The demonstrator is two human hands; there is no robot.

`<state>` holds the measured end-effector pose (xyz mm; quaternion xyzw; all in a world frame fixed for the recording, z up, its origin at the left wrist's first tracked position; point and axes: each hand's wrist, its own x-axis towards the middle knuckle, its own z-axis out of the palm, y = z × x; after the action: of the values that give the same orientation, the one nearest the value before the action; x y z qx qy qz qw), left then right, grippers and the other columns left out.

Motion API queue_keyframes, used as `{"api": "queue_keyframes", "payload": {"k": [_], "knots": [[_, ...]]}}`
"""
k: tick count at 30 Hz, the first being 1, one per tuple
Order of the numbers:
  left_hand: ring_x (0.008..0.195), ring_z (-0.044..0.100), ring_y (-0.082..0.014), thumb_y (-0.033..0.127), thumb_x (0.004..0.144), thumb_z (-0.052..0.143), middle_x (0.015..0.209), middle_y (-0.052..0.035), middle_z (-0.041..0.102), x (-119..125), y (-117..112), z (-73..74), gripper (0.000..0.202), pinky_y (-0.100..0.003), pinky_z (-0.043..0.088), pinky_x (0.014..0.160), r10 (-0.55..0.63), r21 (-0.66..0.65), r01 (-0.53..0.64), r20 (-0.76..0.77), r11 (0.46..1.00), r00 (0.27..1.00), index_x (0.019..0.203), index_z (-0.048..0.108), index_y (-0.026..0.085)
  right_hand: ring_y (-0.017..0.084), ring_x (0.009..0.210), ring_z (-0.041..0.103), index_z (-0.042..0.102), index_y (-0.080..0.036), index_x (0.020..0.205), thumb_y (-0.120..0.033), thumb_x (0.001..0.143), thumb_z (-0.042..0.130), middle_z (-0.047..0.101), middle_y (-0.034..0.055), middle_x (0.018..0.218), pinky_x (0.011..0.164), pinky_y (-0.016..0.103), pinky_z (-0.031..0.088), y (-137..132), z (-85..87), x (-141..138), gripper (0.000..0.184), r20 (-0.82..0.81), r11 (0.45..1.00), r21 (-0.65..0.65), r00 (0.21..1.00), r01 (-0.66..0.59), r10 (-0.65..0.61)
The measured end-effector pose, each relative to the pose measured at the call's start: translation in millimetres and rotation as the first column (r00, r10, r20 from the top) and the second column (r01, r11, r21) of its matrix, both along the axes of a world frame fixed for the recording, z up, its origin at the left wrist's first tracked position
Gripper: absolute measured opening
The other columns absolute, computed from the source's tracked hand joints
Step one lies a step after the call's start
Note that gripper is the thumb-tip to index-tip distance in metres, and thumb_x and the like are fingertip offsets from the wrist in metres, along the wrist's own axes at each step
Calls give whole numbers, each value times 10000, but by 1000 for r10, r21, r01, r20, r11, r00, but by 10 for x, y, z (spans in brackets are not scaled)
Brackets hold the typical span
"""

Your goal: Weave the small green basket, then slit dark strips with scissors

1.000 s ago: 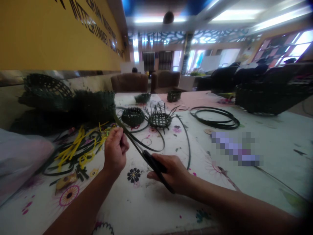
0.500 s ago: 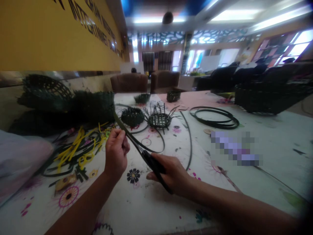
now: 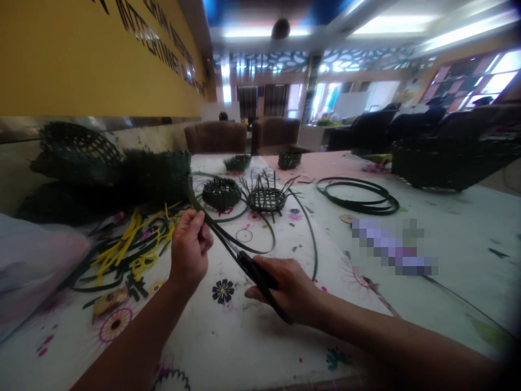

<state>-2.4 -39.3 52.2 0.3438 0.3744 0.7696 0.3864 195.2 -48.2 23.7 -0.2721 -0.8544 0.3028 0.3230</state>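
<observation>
Pinching a green strip (image 3: pixel 215 231) between thumb and fingers, the left hand (image 3: pixel 189 250) stands upright in a narrow grip above the table (image 3: pixel 260 347), its knuckles turned toward the scissors. The right hand (image 3: pixel 287 288) comes in from the right and wraps closely around the black handles of the scissors (image 3: pixel 260 279). Their thin blades point up and left, lying along the strip just beside the left hand. Whether the blades bite the strip is too small to tell.

The strip runs up from there to the edge of a large woven basket (image 3: pixel 157 176), which sits beyond the left hand. A small round basket (image 3: pixel 222 194) and a spoked basket base (image 3: pixel 266 199) stand just ahead of the hands, with loose strips curving around them. Yellow strips (image 3: pixel 118 250) lie tangled with dark ones to the left of the left hand, and a pale bag (image 3: pixel 32 260) rests at the table's left edge.

Farther right lie a coil of dark strip (image 3: pixel 358 196) and a pixelated patch (image 3: pixel 391 247). Two small baskets (image 3: pixel 237 162) (image 3: pixel 290 159) sit at the far end of the table, and a big dark basket (image 3: pixel 448 163) sits at its right side. Brown armchairs (image 3: pixel 215 137) stand beyond, below a yellow wall (image 3: pixel 89 54) with black lettering.
</observation>
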Motion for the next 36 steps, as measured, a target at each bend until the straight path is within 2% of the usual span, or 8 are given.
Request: {"api": "queue_keyframes", "payload": {"k": [7, 12, 16, 28, 33, 36], "knots": [[340, 209, -41, 229, 781, 667, 449, 93, 358, -6, -19, 30, 285, -166, 165, 350, -20, 15, 20, 19, 1000, 1000, 725, 389, 203, 93, 552, 380, 516, -169, 709, -388, 792, 711, 458, -48, 624, 520, 217, 335, -7, -12, 1, 305, -14, 999, -43, 1000, -14, 13], [348, 205, -46, 218, 796, 647, 452, 89, 351, 7, -29, 25, 263, -171, 161, 349, -9, 21, 9, 15, 1000, 1000, 725, 395, 200, 102, 576, 442, 610, -149, 799, -345, 741, 769, 526, -35, 658, 545, 215, 349, 27, -41, -23, 259, 0, 999, -29, 1000, 27, -27], [360, 226, -47, 232, 790, 658, 464, 86, 346, 61, -34, -12, 279, -167, 172, 353, -47, 13, 47, -5, 999, 999, 710, 393, 194, 111, 585, 474, 650, -154, 860, -332, 726, 784, 570, -26, 674, 553, 216, 356, 29, -24, -19, 260, 28, 997, -30, 997, 68, -67], [367, 202, -51, 228, 814, 636, 459, 80, 338, 92, -39, -46, 255, -181, 164, 362, -50, 12, 50, -10, 999, 999, 702, 409, 190, 101, 577, 434, 553, -160, 746, -316, 788, 718, 510, -35, 659, 546, 215, 342, 6, 14, 5, 230, -3, 999, -47, 1000, 5, -5], [356, 216, -51, 234, 836, 603, 448, 74, 359, 27, -20, -30, 226, -184, 182, 362, 5, -1, -5, -8, 1000, 1000, 702, 429, 186, 89, 551, 387, 489, -172, 684, -280, 772, 726, 462, -52, 619, 529, 213, 308, -5, 20, 4, 275, 4, 999, -48, 1000, 2, -2], [349, 215, -48, 211, 832, 598, 446, 76, 367, -16, -3, -10, 199, -181, 179, 361, 2, -10, -2, 3, 1000, 1000, 719, 436, 188, 90, 557, 395, 505, -169, 689, -285, 753, 750, 468, -54, 621, 532, 214, 298, 11, -8, -8, 279, 23, 998, -55, 999, 33, -32]]}}
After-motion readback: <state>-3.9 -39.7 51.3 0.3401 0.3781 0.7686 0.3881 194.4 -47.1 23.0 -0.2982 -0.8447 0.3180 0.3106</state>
